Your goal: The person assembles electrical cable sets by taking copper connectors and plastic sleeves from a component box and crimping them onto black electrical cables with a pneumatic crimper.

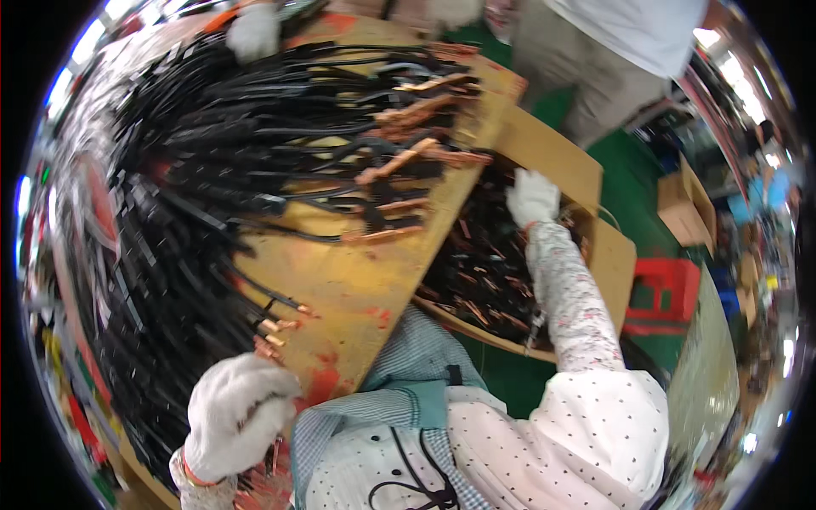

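My left hand, in a white knitted glove, is curled near the front edge of the table. Its fingers are closed, and whatever they hold is hidden. Just beyond it lie black cables with bare copper ends. My right hand, also gloved, reaches out over a cardboard box at the table's right side. Inside are many short black pieces with copper ends. The right fingers point away and are too blurred to show whether they grip anything.
A large heap of black cables covers the yellow worktable, copper ends toward the right. Across the table is another person's gloved hand. A person in grey trousers stands beyond the box. A red plastic stool is at right.
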A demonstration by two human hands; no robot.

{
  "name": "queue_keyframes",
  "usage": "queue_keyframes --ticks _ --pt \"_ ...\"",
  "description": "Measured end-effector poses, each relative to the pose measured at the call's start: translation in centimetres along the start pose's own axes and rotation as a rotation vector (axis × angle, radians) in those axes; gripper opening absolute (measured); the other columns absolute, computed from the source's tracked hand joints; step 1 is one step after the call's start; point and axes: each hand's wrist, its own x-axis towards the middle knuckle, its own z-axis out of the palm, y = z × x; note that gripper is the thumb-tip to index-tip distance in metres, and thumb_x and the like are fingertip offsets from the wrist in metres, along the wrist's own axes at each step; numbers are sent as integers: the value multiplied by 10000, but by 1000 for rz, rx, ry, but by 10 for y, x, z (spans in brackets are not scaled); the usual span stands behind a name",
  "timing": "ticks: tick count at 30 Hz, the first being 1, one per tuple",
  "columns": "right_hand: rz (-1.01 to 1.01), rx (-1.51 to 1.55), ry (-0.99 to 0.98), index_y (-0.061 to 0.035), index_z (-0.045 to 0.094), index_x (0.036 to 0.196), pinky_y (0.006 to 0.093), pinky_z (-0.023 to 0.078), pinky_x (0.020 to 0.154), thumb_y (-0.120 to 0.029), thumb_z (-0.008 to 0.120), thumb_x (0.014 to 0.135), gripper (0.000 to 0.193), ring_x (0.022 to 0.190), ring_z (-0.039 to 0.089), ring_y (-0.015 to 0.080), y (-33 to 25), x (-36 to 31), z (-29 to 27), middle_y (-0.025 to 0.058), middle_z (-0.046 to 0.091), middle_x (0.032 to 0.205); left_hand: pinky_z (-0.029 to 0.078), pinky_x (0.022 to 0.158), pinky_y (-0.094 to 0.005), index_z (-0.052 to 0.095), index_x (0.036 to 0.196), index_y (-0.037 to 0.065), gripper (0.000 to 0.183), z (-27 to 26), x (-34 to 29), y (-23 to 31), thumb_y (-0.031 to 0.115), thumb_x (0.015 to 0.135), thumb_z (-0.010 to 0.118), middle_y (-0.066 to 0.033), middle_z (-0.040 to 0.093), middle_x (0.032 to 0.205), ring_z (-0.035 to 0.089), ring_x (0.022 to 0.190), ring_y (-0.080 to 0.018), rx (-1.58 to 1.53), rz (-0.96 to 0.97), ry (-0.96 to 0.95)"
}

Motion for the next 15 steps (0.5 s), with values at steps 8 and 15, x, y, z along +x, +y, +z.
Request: queue_keyframes --ticks 8,15 --pt "28 57 -249 -12 664 1067 487 535 878 -468 708 821 520 1026 671 400 26 44 14 249 694 1074 507 665 -379 695 875 55 129 -46 8 -5 70 746 701 -79 667 806 657 739 -263 341 21 12" --pt "47 -16 -244 -80 745 1035 445 550 851 -354 771 757 391 985 687 400 58 77 65 195 720 1038 524 661 -368 689 797 111 142 -36 48 -14 253 792 690 -62 645 792 664 768 -252 884 139 -135"
